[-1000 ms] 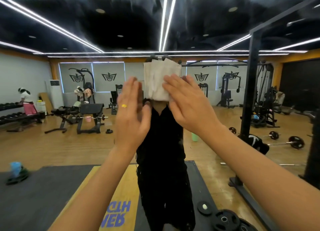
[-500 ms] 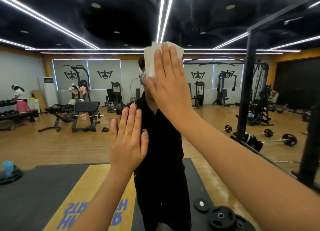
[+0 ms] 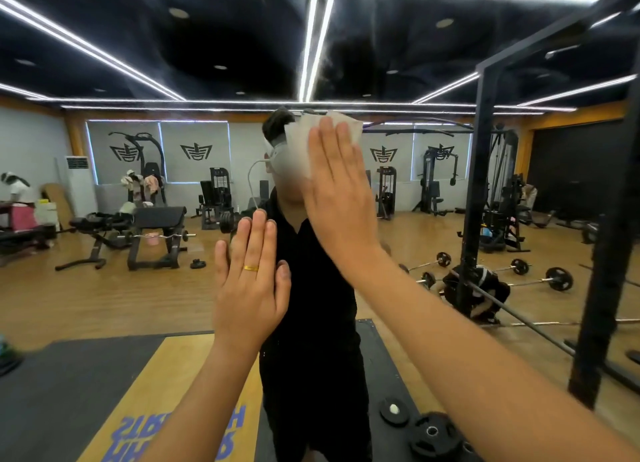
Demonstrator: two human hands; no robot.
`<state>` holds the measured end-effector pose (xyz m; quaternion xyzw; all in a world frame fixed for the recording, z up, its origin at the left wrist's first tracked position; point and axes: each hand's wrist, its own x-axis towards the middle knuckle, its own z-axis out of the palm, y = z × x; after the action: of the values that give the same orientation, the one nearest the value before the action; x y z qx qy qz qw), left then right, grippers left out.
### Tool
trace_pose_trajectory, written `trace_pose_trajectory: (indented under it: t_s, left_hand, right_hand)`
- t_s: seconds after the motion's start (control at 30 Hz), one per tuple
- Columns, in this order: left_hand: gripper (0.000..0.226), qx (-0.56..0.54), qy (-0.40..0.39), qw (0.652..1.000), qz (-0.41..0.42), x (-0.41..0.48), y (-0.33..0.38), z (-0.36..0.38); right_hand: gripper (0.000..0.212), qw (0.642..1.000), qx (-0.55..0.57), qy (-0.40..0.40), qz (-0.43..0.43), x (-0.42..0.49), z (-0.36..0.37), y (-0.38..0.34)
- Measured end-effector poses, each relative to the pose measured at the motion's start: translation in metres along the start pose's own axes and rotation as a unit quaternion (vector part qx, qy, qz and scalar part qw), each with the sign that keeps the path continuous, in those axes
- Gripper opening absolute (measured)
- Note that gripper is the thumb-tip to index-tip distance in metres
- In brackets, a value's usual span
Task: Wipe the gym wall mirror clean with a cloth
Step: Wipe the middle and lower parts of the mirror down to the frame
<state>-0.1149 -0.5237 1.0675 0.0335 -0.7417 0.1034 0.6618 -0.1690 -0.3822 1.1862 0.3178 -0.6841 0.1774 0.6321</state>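
Lying beneath straight right fingers [image 3: 325,142], seemingly: cloth [image 3: 298,149]

white cloth [image 3: 304,146]; gold ring [image 3: 250,268]; black shirt [image 3: 311,323]; yellow mat [image 3: 166,385], blue lettering.

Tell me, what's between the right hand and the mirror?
The white cloth, pressed flat against the mirror by the right hand; the head view shows it.

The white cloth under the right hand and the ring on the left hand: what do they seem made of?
The cloth looks like thin, matte white paper towel or non-woven fabric; folded layers show at its edge, but which is unclear. The ring looks like polished yellow metal, perhaps gold: it gleams.
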Motion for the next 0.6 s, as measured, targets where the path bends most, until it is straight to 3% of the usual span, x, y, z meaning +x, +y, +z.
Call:
trace_pose_trajectory:
  t_s: [0.07, 0.2, 0.3, 0.4, 0.5, 0.53, 0.6]
  left_hand:
    - [0.059, 0.001, -0.001, 1.0, 0.0, -0.001, -0.001, -0.002]
    - [0.059, -0.006, 0.0, 1.0, 0.0, 0.0, -0.002, -0.003]
    - [0.059, -0.008, 0.002, 1.0, -0.003, 0.0, -0.002, -0.001]
    - [0.06, -0.015, 0.003, 1.0, -0.003, -0.001, -0.001, -0.001]
    - [0.06, -0.013, -0.006, 1.0, -0.001, 0.002, -0.001, 0.0]
    - [0.06, -0.011, -0.007, 1.0, 0.002, 0.002, -0.001, -0.001]
    - [0.06, -0.004, -0.011, 1.0, 0.005, 0.001, 0.001, -0.001]
  right_hand:
    - [0.061, 0.999, -0.02, 0.002, -0.036, 0.024, -0.006, 0.02]
    - [0.06, 0.996, -0.003, 0.014, 0.083, 0.094, -0.02, 0.035]
    - [0.063, 0.99, -0.004, 0.033, 0.139, 0.104, -0.01, -0.002]
    - [0.065, 0.998, -0.05, 0.01, 0.02, 0.111, -0.002, -0.033]
    - [0.061, 0.991, -0.093, -0.023, -0.095, 0.119, -0.012, -0.007]
    - [0.059, 0.992, -0.089, -0.002, -0.086, 0.114, -0.014, 0.01]
    - [0.057, 0.998, -0.03, 0.058, 0.009, 0.096, -0.018, 0.044]
